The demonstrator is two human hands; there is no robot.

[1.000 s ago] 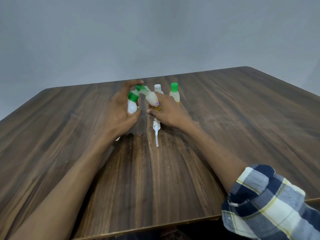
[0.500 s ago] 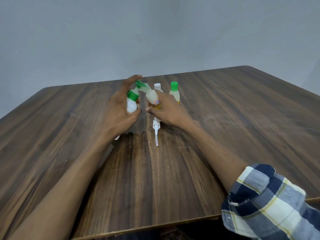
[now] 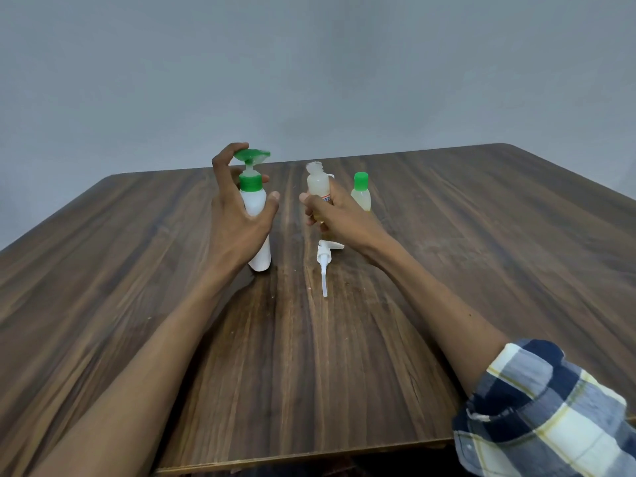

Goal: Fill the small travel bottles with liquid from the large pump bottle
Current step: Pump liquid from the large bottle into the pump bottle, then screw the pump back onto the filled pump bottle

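The white pump bottle (image 3: 256, 215) is held upright on the wooden bench (image 3: 137, 270) by the left hand (image 3: 237, 218), a finger laid on its green pump head (image 3: 252, 155). An uncapped travel bottle (image 3: 318, 187), seemingly part-filled, is gripped by the right hand (image 3: 339, 218). A green-capped bottle (image 3: 360, 192) stands behind; a loose white pump (image 3: 325, 261) lies nearby.

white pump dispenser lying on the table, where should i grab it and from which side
Judging by its pose, pinch the white pump dispenser from above at its thick collar near the head. It lies flat on the table, thin dip tube pointing toward the person; the tube looks too thin to grip securely.
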